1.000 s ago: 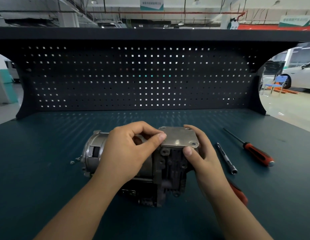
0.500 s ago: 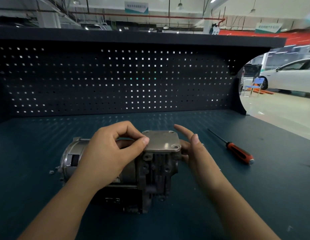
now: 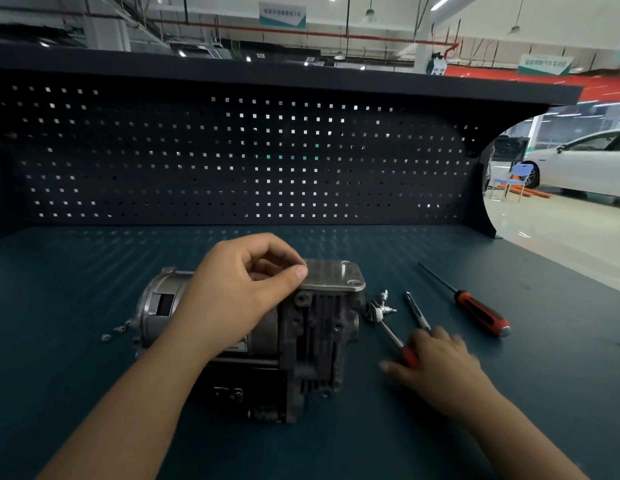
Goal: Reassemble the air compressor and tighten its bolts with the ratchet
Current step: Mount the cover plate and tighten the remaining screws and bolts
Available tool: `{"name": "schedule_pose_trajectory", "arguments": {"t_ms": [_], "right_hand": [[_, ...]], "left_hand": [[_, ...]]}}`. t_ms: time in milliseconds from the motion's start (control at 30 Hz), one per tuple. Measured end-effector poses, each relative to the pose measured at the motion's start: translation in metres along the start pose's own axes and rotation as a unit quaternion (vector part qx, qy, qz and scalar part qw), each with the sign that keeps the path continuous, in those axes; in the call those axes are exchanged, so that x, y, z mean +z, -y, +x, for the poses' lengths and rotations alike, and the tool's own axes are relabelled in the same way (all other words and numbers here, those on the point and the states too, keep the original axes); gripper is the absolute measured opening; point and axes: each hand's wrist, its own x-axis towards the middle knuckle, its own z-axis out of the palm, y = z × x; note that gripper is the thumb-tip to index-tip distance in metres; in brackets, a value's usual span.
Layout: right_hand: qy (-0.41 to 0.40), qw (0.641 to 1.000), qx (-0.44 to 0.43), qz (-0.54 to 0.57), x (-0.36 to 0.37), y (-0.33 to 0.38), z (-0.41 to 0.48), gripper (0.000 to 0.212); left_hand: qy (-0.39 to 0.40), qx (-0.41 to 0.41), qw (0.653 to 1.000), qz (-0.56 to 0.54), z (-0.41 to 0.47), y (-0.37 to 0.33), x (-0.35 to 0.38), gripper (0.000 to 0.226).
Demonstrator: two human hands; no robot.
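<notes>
One air compressor (image 3: 267,341), lying on its side at mid-bench on the blue-green work surface (image 3: 94,271). One flat metal cover plate (image 3: 332,277) seated on top of the finned end block; two corner bolt holes visible on its right side. One left hand (image 3: 239,296) draped over the cylindrical motor body, fingers curled, thumb tip pressed on the left edge of the plate. One right hand (image 3: 440,362) low over the bench right of the compressor, blurred, fingers loosely spread over the red grip of the ratchet (image 3: 388,327); whether closed on the grip cannot be told. Ratchet head lying just beside the compressor's right face, with small bright fittings at it.

One slim metal extension bar (image 3: 417,311) right of the ratchet, apart from it. One screwdriver with red-and-black handle (image 3: 481,313) farther right, shaft pointing away. Two or three small loose fasteners (image 3: 114,332) on the bench left of the motor end; exact count unclear. One dark pegboard back panel (image 3: 232,161) behind the bench. No containers on the bench.
</notes>
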Motion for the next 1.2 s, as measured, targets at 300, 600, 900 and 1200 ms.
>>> {"name": "schedule_pose_trajectory", "arguments": {"t_ms": [300, 600, 900, 1200], "right_hand": [[0.126, 0.696, -0.148, 0.691, -0.041, 0.075, 0.016, 0.088], [0.114, 0.694, -0.147, 0.696, -0.035, 0.080, 0.024, 0.063], [0.101, 0.687, -0.118, 0.710, -0.031, 0.080, 0.029, 0.070], [-0.019, 0.813, -0.020, 0.582, -0.040, 0.050, 0.022, 0.047]], "left_hand": [[0.022, -0.017, 1.000, -0.015, 0.003, -0.002, -0.003, 0.006], [-0.008, -0.008, 1.000, 0.016, 0.011, 0.002, 0.005, 0.006], [0.013, -0.013, 1.000, 0.012, 0.014, 0.006, 0.002, 0.005], [0.021, -0.019, 0.999, 0.023, 0.015, 0.008, 0.000, 0.019]]}}
